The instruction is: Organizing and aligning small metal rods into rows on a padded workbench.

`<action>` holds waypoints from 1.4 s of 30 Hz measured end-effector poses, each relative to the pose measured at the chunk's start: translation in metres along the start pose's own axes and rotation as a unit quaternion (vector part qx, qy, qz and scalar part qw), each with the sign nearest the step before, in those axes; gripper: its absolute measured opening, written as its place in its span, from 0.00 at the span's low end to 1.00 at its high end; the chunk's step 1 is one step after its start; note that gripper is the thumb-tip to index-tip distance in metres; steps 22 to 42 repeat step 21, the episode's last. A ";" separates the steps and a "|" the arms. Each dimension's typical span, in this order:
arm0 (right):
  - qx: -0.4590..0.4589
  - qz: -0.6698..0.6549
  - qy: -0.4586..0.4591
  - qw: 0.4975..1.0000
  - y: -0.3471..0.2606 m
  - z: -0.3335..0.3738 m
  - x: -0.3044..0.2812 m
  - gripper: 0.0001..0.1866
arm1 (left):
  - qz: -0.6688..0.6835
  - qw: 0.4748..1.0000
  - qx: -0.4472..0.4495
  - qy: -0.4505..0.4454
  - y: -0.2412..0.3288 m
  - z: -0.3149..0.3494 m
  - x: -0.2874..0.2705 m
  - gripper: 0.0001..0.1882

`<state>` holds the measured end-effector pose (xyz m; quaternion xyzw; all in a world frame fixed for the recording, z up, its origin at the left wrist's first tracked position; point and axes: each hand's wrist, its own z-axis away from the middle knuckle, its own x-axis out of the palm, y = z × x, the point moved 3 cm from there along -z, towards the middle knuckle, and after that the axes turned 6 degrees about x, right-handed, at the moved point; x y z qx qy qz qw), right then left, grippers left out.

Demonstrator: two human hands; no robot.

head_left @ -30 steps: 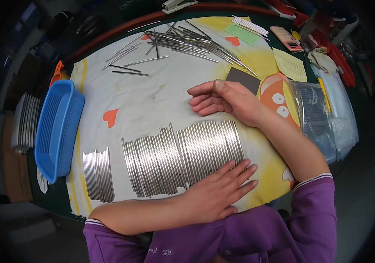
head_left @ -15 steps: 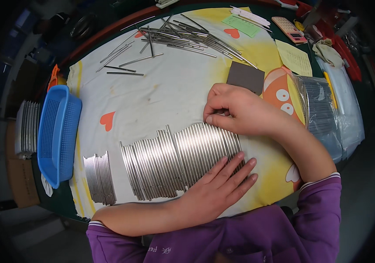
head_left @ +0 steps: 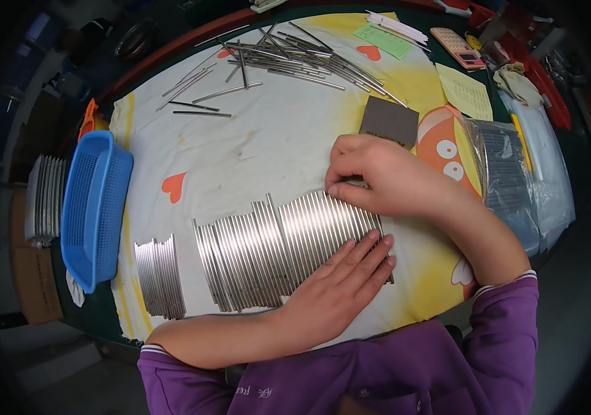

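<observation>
Shiny metal rods [head_left: 240, 256] lie side by side in a wide flat row on the cloth, their far ends uneven. My left hand [head_left: 333, 287] rests flat across the near part of the row's right section, fingers stretched out. My right hand [head_left: 371, 173] is closed at the far ends of the same section, thumb and forefinger brought together against the rod tips. Whatever is between its fingertips is hidden. A smaller group of short rods [head_left: 160, 278] lies apart to the left.
Loose rods [head_left: 295, 59] are heaped at the far side. A dark grey square pad [head_left: 388, 121] lies beyond my right hand. A blue basket [head_left: 95, 207] stands at the left edge; a plastic-wrapped bundle [head_left: 503, 169], a paper sheet [head_left: 464, 91] and a pink calculator [head_left: 457, 47] lie at right.
My left hand has slid slightly left and away from me over the rods, uncovering near ends at the row's right. My right hand stays closed at the far ends, almost unmoved.
</observation>
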<state>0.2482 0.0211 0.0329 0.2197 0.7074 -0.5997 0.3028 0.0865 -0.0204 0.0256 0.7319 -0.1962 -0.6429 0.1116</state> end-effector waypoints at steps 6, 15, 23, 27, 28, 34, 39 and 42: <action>0.025 -0.058 -0.057 0.996 0.006 -0.005 -0.005 0.06 | 0.014 1.000 0.001 -0.005 0.003 0.000 0.000 0.27; 0.134 -0.184 -0.123 0.966 0.002 -0.005 -0.004 0.09 | -0.008 1.000 0.010 -0.013 0.007 -0.001 0.001 0.28; 0.117 -0.303 -0.102 0.940 0.006 -0.007 -0.002 0.07 | 0.036 0.986 0.069 0.146 -0.009 0.010 -0.004 0.35; 0.117 -0.303 -0.102 0.940 0.006 -0.007 -0.002 0.07 | 0.036 0.986 0.069 0.146 -0.009 0.010 -0.004 0.35; 0.117 -0.303 -0.102 0.940 0.006 -0.007 -0.002 0.07 | 0.036 0.986 0.069 0.146 -0.009 0.010 -0.004 0.35; 0.117 -0.303 -0.102 0.940 0.006 -0.007 -0.002 0.07 | 0.036 0.986 0.069 0.146 -0.009 0.010 -0.004 0.35; 0.117 -0.303 -0.102 0.940 0.006 -0.007 -0.002 0.07 | 0.036 0.986 0.069 0.146 -0.009 0.010 -0.004 0.35; 0.117 -0.303 -0.102 0.940 0.006 -0.007 -0.002 0.07 | 0.036 0.986 0.069 0.146 -0.009 0.010 -0.004 0.35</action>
